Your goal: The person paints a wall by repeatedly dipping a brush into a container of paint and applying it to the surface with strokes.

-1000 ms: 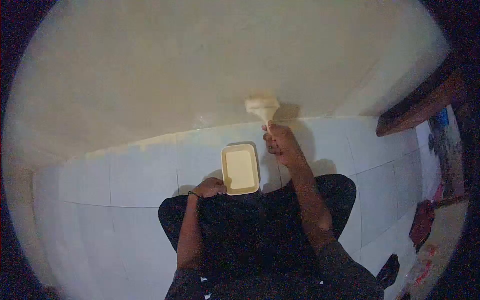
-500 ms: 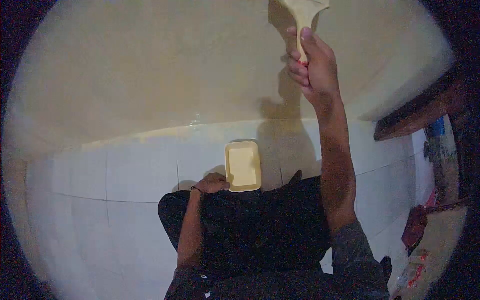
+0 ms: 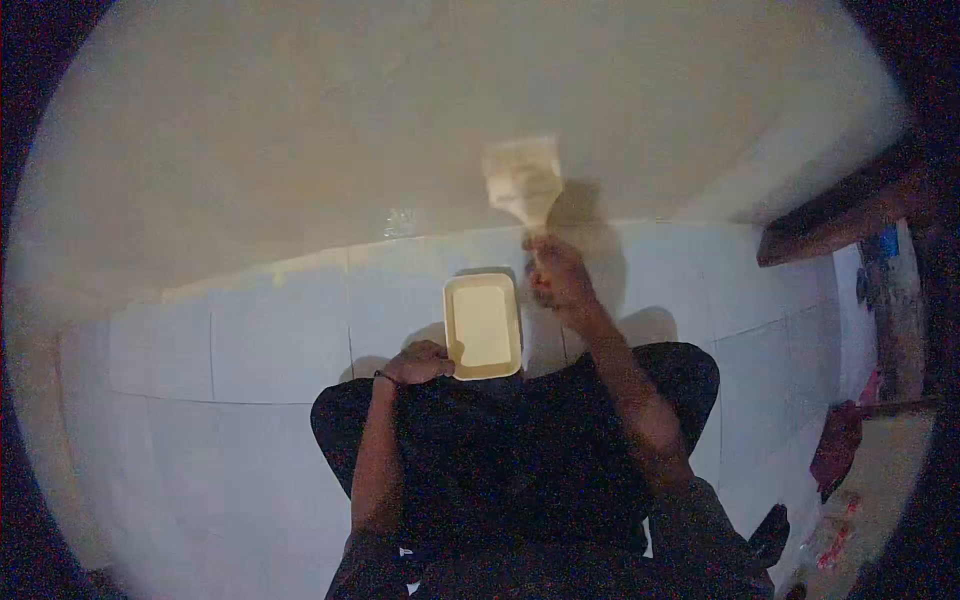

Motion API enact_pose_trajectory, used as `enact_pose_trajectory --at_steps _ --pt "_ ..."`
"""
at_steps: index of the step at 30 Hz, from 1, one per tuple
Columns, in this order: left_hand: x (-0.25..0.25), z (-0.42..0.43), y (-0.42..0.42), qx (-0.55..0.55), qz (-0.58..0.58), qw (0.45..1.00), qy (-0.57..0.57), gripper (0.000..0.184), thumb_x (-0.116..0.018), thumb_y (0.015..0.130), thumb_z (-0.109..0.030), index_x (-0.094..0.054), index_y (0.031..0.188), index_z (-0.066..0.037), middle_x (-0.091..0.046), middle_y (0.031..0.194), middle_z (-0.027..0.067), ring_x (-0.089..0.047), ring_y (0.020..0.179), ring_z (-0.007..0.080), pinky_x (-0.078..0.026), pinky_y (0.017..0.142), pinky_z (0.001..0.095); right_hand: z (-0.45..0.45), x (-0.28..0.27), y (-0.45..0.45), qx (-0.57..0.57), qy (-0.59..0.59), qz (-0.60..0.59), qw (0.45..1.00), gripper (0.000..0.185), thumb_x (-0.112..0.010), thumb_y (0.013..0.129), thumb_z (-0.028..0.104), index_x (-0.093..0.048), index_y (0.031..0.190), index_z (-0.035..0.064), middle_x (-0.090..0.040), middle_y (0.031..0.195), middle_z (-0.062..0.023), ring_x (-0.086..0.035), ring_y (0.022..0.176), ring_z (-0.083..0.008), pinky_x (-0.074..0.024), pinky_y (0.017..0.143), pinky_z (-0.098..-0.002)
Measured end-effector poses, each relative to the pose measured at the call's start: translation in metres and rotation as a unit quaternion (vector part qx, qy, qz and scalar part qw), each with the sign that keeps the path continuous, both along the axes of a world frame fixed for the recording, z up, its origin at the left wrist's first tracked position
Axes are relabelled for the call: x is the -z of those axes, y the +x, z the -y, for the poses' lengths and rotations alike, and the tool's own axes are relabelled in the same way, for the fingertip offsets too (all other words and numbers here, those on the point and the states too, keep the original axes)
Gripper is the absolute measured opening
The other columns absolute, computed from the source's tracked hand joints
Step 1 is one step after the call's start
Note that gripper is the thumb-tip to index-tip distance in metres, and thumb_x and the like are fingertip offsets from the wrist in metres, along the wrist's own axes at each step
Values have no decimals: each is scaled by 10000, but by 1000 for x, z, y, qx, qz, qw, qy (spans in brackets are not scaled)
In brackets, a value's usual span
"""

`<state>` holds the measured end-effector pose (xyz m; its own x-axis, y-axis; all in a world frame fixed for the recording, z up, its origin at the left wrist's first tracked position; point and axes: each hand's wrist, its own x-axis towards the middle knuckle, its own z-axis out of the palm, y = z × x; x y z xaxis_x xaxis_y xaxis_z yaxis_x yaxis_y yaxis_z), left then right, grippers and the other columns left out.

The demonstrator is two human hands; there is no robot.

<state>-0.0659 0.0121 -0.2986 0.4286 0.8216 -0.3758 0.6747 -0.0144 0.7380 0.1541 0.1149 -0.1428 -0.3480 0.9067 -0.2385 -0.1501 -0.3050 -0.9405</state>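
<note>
A wide flat paintbrush [image 3: 524, 178] is held by its handle in my right hand [image 3: 558, 275], bristles pointing up and away from me. Brush and hand are blurred by motion, in front of the lower wall and the floor's far edge. On the floor before my legs stands a rectangular tray [image 3: 483, 374] with pale yellow paint [image 3: 482, 322] in it. My left hand [image 3: 420, 363] is at the tray's near left corner, its fingers curled against the rim. Part of that grip is too dark to make out.
A beige wall [image 3: 250, 150] rises beyond the white tiled floor [image 3: 270, 350], with yellowish smears along their joint. At the right are a dark wooden beam [image 3: 830, 220] and a dark red cloth [image 3: 838, 450]. My crossed legs [image 3: 500, 450] fill the near middle.
My right hand has come down and toward me with the paintbrush, from high on the wall to just right of the tray's far end. My left hand stays at the tray.
</note>
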Motion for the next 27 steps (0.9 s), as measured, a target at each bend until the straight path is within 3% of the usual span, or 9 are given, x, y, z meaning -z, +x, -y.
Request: enact_pose_trajectory --at_steps 2,3,5,9,11,15,18,21,27 --pt "-11 0 2 -11 -4 999 -34 333 -489 661 -329 -574 757 -22 -579 747 135 -539 721 258 -414 670 353 4 28 -1 2 -110 -9 994 244 -470 817 273 -459 904 44 -405 551 15 -286 331 -50 -244 294 -181" --pt "-15 -1 2 -27 -8 997 -67 329 -492 667 -328 -574 756 -22 -579 739 127 -539 712 249 -417 665 350 1 42 1 5 -110 -12 994 244 -470 817 273 -459 904 44 -405 551 15 -286 331 -50 -244 294 -181" --pt "-12 2 2 -38 9 997 -65 325 -497 672 -321 -573 755 -16 -580 740 128 -541 713 243 -418 670 344 -6 67 3 1 -258 -131 957 216 -447 827 257 -447 855 43 -417 564 5 -299 343 -52 -247 297 -185" --pt "-11 2 0 -31 16 995 -89 317 -513 685 -301 -571 750 3 -583 741 140 -551 718 239 -423 681 325 -13 107 11 36 -240 -111 964 188 -454 822 237 -441 820 50 -426 564 -3 -323 356 -63 -247 296 -191" --pt "-7 1 0 -20 18 998 -58 321 -519 688 -304 -573 750 6 -585 738 142 -554 718 240 -424 683 325 -18 116 12 116 -263 -106 952 161 -477 799 218 -450 799 60 -431 563 -10 -331 361 -73 -244 296 -194" --pt "-11 4 0 -52 48 997 -39 341 -517 698 -323 -578 774 4 -585 747 153 -557 726 250 -422 687 339 -24 125 7 114 -245 -56 961 145 -487 779 200 -453 759 61 -426 554 -11 -321 348 -80 -242 295 -198" --pt "-30 1 2 -40 22 994 -96 351 -514 695 -324 -579 803 3 -583 767 160 -557 749 255 -420 704 351 -33 140 6 90 -199 -128 968 145 -478 778 199 -452 735 63 -411 546 -11 -318 354 -81 -242 295 -201" --pt "-2 2 0 -54 45 993 -98 357 -514 692 -326 -577 817 2 -585 781 154 -556 756 258 -420 714 350 -35 130 9 49 -170 -72 982 131 -477 780 191 -450 730 73 -407 544 0 -324 362 -72 -247 298 -188" --pt "-12 4 -3 -20 50 995 -82 347 -486 694 -324 -577 785 -1 -579 733 116 -542 694 214 -412 651 326 -31 96 7 20 -317 -203 926 178 -454 810 238 -445 794 61 -376 564 16 -305 375 -49 -256 305 -161"
